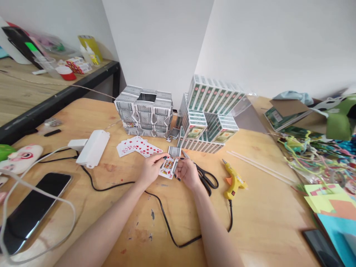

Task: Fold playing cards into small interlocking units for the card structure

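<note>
While the L hand [150, 168] pinched the king card [167, 167] near its far edge (long axis approx. fore-aft), the R hand [190, 174] curled by its right side, grip unclear.

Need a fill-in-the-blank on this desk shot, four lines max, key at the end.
The card between the left hand and the right hand is marked with the letter ____.
The pips on the fanned cards are ____ in colour.
The glue gun has a ____ body.
The handles of the scissors are ____.

Missing words: K; red; yellow; black.
</note>
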Demonstrator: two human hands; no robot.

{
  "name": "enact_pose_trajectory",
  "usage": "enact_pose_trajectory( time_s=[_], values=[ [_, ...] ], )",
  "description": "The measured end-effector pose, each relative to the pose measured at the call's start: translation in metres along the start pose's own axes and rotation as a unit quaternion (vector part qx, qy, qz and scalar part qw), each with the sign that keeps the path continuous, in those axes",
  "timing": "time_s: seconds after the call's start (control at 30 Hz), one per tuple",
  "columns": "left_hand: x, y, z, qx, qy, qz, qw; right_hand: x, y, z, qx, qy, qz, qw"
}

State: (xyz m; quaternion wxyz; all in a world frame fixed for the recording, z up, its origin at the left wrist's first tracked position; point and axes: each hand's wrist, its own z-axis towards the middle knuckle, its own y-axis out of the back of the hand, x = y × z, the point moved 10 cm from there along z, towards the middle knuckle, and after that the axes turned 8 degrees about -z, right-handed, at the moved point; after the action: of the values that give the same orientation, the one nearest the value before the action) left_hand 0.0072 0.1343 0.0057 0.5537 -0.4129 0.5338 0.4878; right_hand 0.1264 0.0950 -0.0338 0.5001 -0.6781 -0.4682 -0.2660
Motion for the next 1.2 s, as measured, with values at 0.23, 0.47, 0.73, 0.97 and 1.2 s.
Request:
enact_pose_trajectory(
  time_s=[0.23,0.47,0.73,0.97,1.2],
  values=[
    [-0.008,-0.009,-0.005,0.038,-0.054,0.041,0.997,-0.015,-0.008,-0.003,0.052,-0.058,-0.006,0.997],
    [-0.005,-0.011,-0.003,0.036,-0.032,0.013,0.999,-0.018,-0.022,-0.011,0.103,-0.086,0.041,0.99],
    [-0.004,-0.013,-0.002,0.051,-0.007,-0.046,0.998,-0.019,-0.024,-0.008,0.075,-0.064,0.02,0.995],
    [0.001,-0.017,-0.002,0.082,0.056,-0.152,0.983,-0.014,-0.026,-0.007,0.067,-0.024,-0.039,0.997],
    [0.004,-0.014,-0.002,0.066,0.062,-0.118,0.989,0.0,-0.028,-0.007,0.047,0.058,-0.156,0.985]
  ],
)
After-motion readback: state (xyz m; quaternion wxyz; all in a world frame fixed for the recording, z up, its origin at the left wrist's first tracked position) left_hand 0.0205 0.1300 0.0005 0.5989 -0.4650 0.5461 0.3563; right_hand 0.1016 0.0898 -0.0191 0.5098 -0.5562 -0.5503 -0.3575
